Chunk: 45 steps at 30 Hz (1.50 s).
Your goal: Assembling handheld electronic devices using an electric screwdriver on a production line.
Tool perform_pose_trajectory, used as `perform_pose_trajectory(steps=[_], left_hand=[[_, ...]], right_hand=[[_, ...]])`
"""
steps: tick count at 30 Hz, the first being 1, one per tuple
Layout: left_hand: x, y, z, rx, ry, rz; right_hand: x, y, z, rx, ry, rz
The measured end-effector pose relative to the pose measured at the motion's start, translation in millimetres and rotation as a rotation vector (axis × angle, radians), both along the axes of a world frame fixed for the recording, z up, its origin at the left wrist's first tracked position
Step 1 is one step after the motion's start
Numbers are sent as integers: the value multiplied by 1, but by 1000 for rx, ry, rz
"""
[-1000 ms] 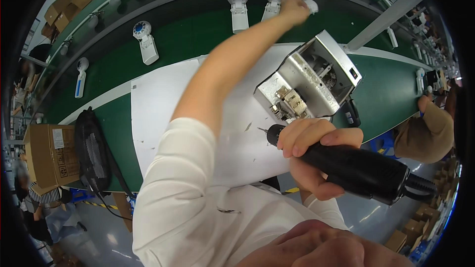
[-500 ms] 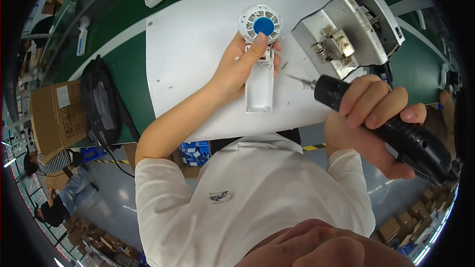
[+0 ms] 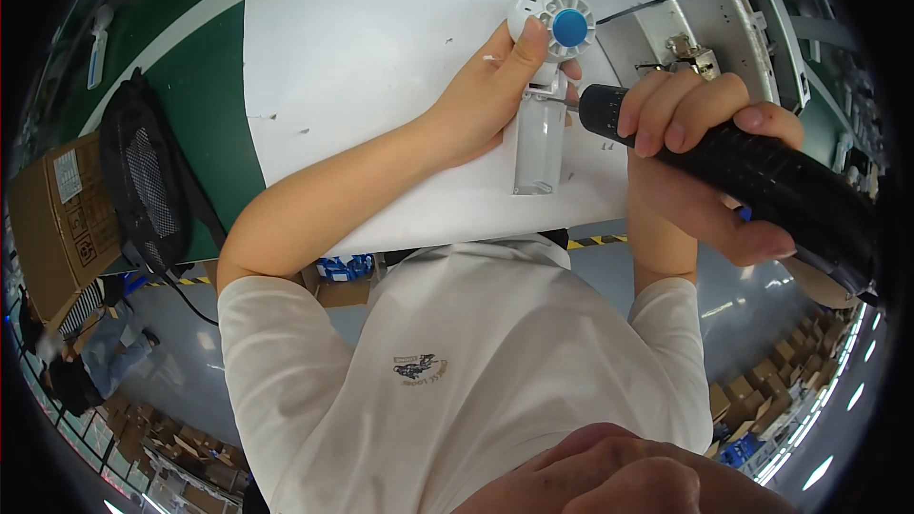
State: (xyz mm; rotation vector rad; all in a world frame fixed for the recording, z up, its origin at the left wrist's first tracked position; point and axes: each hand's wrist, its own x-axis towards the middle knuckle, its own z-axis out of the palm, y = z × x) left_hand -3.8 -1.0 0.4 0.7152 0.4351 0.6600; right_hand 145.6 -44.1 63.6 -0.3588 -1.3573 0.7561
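My left hand (image 3: 505, 81) is closed round the neck of a white plastic housing (image 3: 540, 148), which has a round vented head with a blue disc (image 3: 569, 29) at its middle. The thumb presses on the head's rim, while the other fingers pass behind the neck. My right hand (image 3: 700, 124) wraps round a black electric screwdriver (image 3: 762, 162). Its bit points left at the housing's neck, at the top of the hollow handle part. Whether a screw sits at the tip is too small to tell.
A metal screw-feeder machine (image 3: 705, 33) stands at the right on the white work mat (image 3: 362, 57). A black mesh bag (image 3: 148, 167) and a cardboard box (image 3: 67, 219) are at the left edge of the green bench. Blue packets (image 3: 345, 268) lie in a box below the bench.
The screwdriver has moved left and up, bringing its bit from beside the housing to its neck. The housing is tilted differently in my left hand, and the whole view has shifted.
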Motion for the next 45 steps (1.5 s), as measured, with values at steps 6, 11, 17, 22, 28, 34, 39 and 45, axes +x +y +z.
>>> perform_pose_trajectory(steps=[6, 11, 17, 22, 28, 34, 39, 45], left_hand=[[2, 2, -2, 8, 8, -17], [-1, 2, -2, 4, 49, -23], [2, 0, 0, 69, 73, 6], [1, 2, 1, -48, 71, -68], [3, 2, 4, -40, 75, -63], [7, 1, 3, -31, 59, -50], [5, -1, 1, 0, 32, 5], [5, 0, 2, 54, 19, 21]], right_hand=[[-1, 12, -9, 3, -12, 55], [-2, 19, -19, -11, 21, 98], [-2, 23, -17, 17, -38, 119], [18, 19, 10, 24, -97, -121], [48, -2, 31, 54, -112, -554], [22, 3, 26, -49, 39, -21], [-8, 8, 9, -19, 35, 24], [-13, 14, 3, -67, 38, 25]])
